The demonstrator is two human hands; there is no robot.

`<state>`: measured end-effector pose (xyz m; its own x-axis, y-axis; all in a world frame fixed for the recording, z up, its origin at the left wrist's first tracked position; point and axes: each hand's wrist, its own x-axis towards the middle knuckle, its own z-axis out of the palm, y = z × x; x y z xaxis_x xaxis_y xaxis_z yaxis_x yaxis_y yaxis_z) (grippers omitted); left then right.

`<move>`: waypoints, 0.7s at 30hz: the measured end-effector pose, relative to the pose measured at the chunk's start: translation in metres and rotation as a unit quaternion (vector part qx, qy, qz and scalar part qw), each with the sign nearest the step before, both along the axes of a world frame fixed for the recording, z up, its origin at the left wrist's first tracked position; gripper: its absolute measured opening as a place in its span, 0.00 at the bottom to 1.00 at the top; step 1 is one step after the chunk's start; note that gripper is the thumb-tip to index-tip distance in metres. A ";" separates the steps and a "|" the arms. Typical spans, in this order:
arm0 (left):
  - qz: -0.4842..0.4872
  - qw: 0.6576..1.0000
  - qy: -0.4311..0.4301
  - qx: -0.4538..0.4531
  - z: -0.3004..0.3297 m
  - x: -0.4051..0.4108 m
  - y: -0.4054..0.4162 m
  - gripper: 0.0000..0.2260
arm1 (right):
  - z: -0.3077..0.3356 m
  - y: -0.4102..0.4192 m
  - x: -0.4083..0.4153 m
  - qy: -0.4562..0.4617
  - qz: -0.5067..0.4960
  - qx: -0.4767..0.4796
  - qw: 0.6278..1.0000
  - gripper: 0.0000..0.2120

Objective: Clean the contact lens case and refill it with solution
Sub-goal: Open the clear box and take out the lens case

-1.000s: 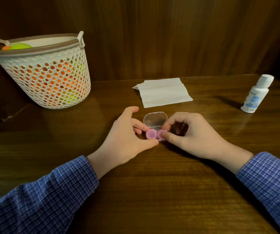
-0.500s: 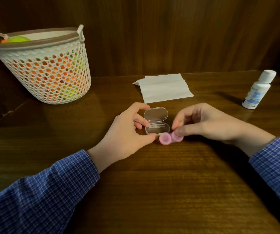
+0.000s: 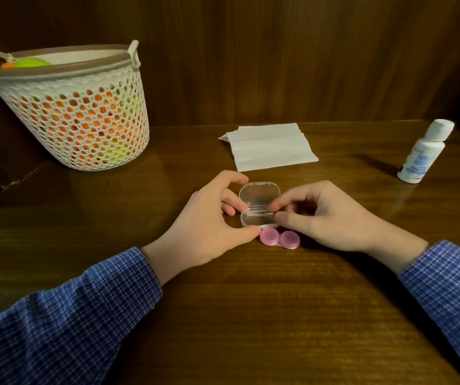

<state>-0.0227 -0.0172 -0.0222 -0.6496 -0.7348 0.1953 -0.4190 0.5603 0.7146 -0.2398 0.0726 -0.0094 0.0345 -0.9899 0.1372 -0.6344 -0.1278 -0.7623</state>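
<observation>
On the wooden table (image 3: 251, 315), the pink twin-capped contact lens case (image 3: 279, 238) lies just in front of an open clear plastic box (image 3: 259, 204). The left hand (image 3: 209, 226) grips the box's left side between thumb and fingers, while the right hand (image 3: 323, 215) pinches at its right end. The white solution bottle (image 3: 423, 155), capped, stands far right; its blue label is too blurred to read.

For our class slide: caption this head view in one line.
Both hands hold an open clear plastic box behind the pink twin-cap lens case.
</observation>
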 end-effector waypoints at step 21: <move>-0.001 1.000 -0.003 0.003 0.000 -0.001 0.001 0.39 | -0.003 -0.009 0.015 -0.003 -0.032 -0.021 0.999 0.07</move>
